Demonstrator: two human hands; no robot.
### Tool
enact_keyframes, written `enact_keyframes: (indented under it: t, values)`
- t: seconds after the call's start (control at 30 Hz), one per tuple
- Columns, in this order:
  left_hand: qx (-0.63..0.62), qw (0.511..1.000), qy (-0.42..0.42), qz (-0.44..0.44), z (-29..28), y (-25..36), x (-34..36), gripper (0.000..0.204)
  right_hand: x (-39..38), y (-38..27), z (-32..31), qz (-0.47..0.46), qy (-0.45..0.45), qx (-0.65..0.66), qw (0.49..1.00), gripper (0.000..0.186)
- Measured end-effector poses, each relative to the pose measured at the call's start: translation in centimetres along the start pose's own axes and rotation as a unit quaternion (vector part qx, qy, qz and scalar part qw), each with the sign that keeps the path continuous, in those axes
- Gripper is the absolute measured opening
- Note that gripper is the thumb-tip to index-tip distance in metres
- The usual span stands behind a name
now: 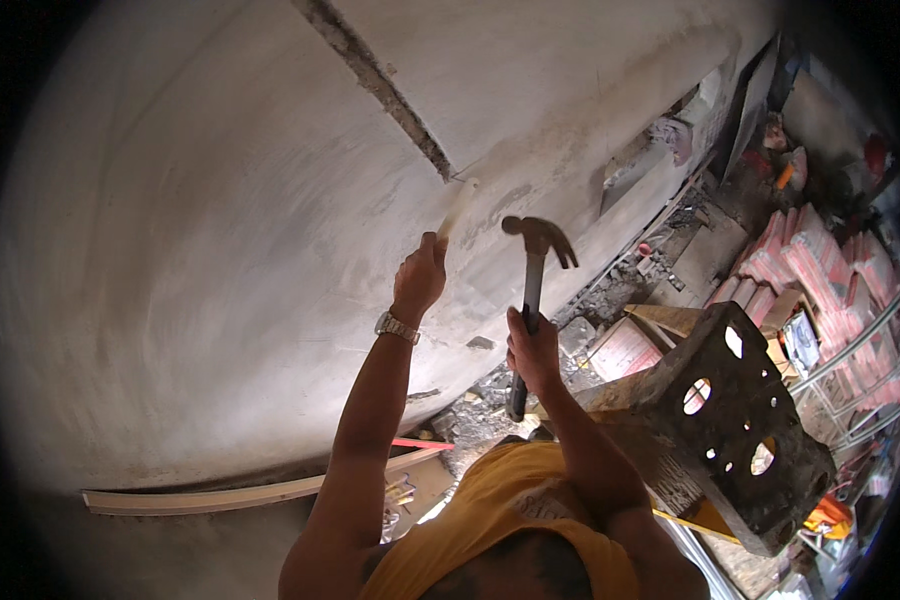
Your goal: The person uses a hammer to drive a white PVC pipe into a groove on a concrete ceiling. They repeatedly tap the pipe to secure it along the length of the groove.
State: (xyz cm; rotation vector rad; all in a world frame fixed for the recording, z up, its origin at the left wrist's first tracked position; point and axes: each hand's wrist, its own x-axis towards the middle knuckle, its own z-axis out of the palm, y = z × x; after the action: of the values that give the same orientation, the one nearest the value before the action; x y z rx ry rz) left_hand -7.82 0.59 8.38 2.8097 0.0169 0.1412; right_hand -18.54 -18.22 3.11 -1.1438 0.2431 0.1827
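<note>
My left hand (420,278), with a metal watch (397,328) at its wrist, is closed round a pale, slightly blurred chisel (456,212). The chisel's far end is up against the plastered wall (260,230), beside the lower end of a rough groove (380,90) cut into it. My right hand (534,350) grips a claw hammer (533,285) by its dark lower handle. The hammer's head is raised to the right of the chisel and apart from it.
Right of me stands a dark, dirty platform (730,420) with holes through its top. Rubble (610,290) lies along the wall's foot. Pink-and-white wrapped packs (820,260) are stacked at the far right. A rectangular opening (635,165) breaks the wall; a long pale strip (260,494) lies lower left.
</note>
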Motion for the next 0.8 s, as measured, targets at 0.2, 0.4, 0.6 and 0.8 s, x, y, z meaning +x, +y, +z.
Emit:
enact_keyframes:
  t: [0.2,0.4,0.6,0.8]
  values:
    - [0.046,0.998,-0.036,0.013,-2.2,0.4,0.4,0.025,3.5,-3.7,6.4,-0.136,0.067,0.38,0.913,0.025]
    - [0.058,0.997,-0.053,0.004,-3.1,0.8,0.6,0.024,9.5,5.2,8.8,0.051,0.025,0.093,0.994,0.041]
    - [0.066,0.997,-0.041,0.008,-2.9,0.5,0.8,0.023,6.2,0.0,9.5,-0.045,0.09,0.412,0.906,0.038]
    - [0.066,0.997,-0.041,0.0,-3.0,0.8,1.0,0.023,8.2,1.2,7.7,0.109,0.015,0.202,0.973,0.035]
